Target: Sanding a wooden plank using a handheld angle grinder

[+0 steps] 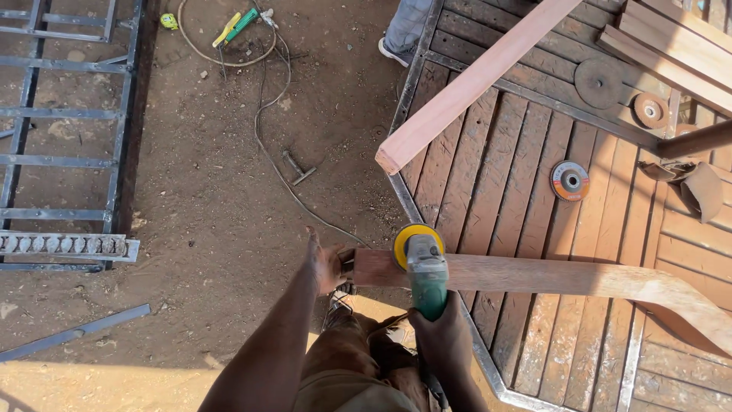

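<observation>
Left hand (329, 265): I clamp my fingers on the near-left end of the wooden plank (534, 276).
Right hand (442, 336): wrapped around the green angle grinder (424, 268), yellow disc on the plank.
Plank: stiff, probably heavy; best held at its end.
Surface: slatted wood-and-steel platform (488, 175), right; dirt ground (221, 191), left.

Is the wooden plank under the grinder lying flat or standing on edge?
Flat: the wooden plank shows its broad face up, lying across the slatted wooden panel, left hand at its end, angle grinder on top.

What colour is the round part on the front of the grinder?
Yellow. The grinder has a yellow round guard, seen in the head view.
</observation>
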